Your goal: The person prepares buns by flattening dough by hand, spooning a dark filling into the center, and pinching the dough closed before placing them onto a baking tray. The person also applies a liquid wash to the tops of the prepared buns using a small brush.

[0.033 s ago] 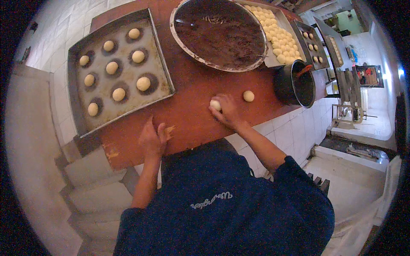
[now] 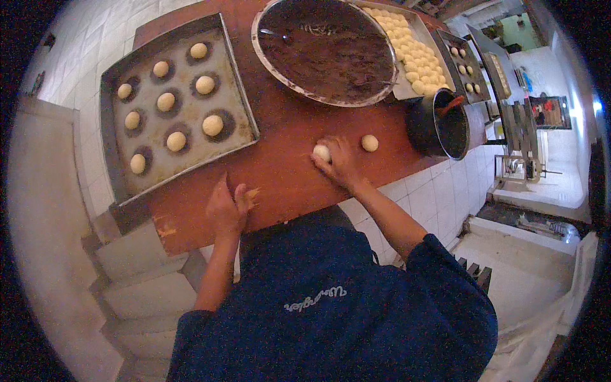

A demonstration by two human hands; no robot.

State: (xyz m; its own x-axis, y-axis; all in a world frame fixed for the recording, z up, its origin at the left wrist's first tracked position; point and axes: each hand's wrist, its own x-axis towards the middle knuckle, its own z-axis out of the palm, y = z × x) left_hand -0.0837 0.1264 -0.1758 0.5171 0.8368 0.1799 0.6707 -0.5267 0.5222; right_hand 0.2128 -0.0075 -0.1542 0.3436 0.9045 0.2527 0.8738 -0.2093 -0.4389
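Cupped around a pale dough ball [image 2: 322, 153] on the reddish-brown tabletop, my right hand [image 2: 340, 163] has its fingers curled about one side. A second dough ball [image 2: 369, 143] lies just to the right of that hand, apart from it. My left hand [image 2: 227, 205] rests near the table's front edge, empty, thumb and fingers spread apart. Beyond it on the left is a metal baking tray [image 2: 191, 176] with several dough balls, each sitting on a dark greasy round patch.
A large round basin [image 2: 324, 51] of dark brown filling stands at the table's back. Right of it are a tray of packed dough balls [image 2: 414, 54], a dark pot [image 2: 433, 130] with a reddish handle inside, and another dark tray [image 2: 464, 70]. Steps [image 2: 137, 254] descend at lower left.
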